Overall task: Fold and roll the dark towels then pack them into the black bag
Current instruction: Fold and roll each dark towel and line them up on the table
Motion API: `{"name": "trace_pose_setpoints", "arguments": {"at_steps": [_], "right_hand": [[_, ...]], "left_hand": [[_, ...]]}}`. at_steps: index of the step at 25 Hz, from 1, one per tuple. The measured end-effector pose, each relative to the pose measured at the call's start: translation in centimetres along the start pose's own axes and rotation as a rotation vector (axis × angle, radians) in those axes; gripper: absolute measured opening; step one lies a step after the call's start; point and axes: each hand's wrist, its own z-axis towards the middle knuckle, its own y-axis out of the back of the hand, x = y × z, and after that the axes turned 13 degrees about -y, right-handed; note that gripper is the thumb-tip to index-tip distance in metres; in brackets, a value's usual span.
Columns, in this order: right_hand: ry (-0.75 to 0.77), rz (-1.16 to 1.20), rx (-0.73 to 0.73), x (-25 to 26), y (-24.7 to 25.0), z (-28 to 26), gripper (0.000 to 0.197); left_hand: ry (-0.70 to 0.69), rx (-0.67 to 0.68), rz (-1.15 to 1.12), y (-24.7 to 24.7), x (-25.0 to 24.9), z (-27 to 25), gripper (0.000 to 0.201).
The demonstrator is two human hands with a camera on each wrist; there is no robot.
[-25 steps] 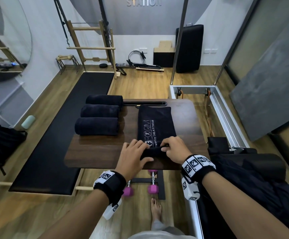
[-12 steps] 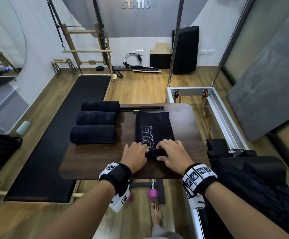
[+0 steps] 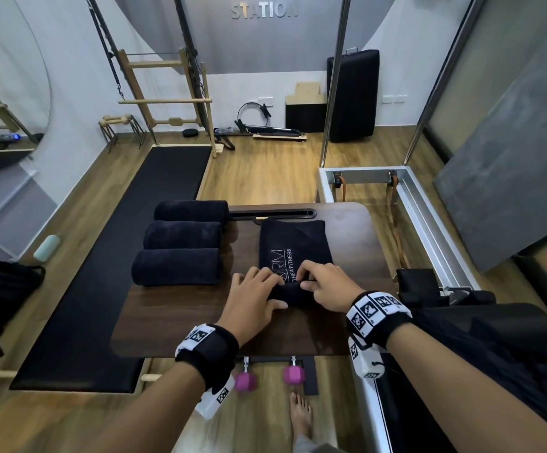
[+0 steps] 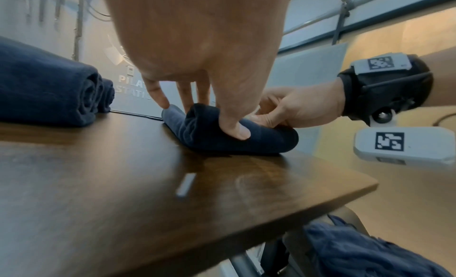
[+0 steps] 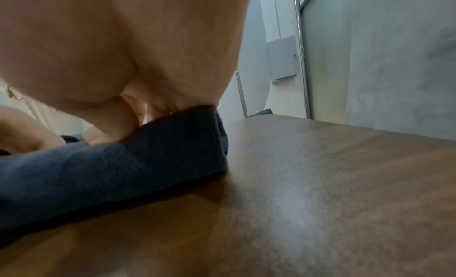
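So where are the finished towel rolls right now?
Head view: three rolls lie stacked in a row on the table's left side, left of the towel being rolled.

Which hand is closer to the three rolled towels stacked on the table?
Left. The left hand grips the half-rolled towel at its left end, just right of the nearest rolled towel. The right hand pinches the same roll's right end, farther away.

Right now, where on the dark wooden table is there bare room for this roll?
Bare wood lies between the three rolled dark towels and the flat printed towel, and along the dark wooden table's near and right edges. Crowded: far left.
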Motion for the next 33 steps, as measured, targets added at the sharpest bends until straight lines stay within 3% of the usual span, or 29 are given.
{"name": "trace_pose_setpoints", "arguments": {"at_steps": [3, 5, 7, 11, 16, 20, 22, 23, 26, 27, 29, 33], "right_hand": [[0.095, 0.020, -0.110, -0.6, 0.5, 0.0, 0.026], [0.178, -0.122, -0.193, -1.1, 0.7, -0.2, 0.047], [0.190, -0.245, -0.208, -1.3, 0.6, -0.3, 0.052], [0.140, -0.270, -0.140, -1.0, 1.3, 1.2, 0.035], [-0.011, -0.148, -0.020, -0.3, 2.7, 3.2, 0.024], [-0.025, 0.016, 0.028, -0.4, 3.5, 4.3, 0.018], [0.007, 0.046, 0.010, -0.6, 3.6, 4.7, 0.004], [0.033, 0.033, -0.012, -0.8, 3.7, 4.7, 0.014], [0.118, -0.170, -0.062, -1.5, 3.8, 5.3, 0.070], [0.141, -0.243, -0.089, -1.6, 3.9, 5.7, 0.074], [0.150, -0.286, -0.115, -1.7, 4.2, 6.5, 0.062], [0.134, -0.098, -0.034, -1.3, 5.2, 8.0, 0.029]], "left_hand": [[0.058, -0.001, -0.028, 0.3, 0.5, 1.7, 0.028], [0.083, 0.026, -0.031, 0.4, 1.0, 2.7, 0.022], [0.086, 0.070, -0.034, 0.5, 1.4, 3.6, 0.019], [0.101, 0.067, -0.024, 0.3, 1.7, 4.5, 0.014], [0.068, -0.171, -0.028, 0.0, 2.0, 3.4, 0.040], [0.119, -0.147, -0.153, -0.2, 2.9, 4.3, 0.044], [0.161, -0.140, -0.177, -0.2, 3.4, 5.3, 0.039], [0.176, -0.133, -0.176, -0.2, 3.6, 5.8, 0.036], [0.247, -0.113, -0.167, 0.0, 4.3, 7.9, 0.030], [0.280, -0.104, -0.179, 0.1, 4.6, 8.7, 0.030], [0.347, -0.099, -0.223, 0.4, 5.0, 9.9, 0.031], [0.474, -0.197, -0.374, 0.3, 4.8, 11.0, 0.029]]}}
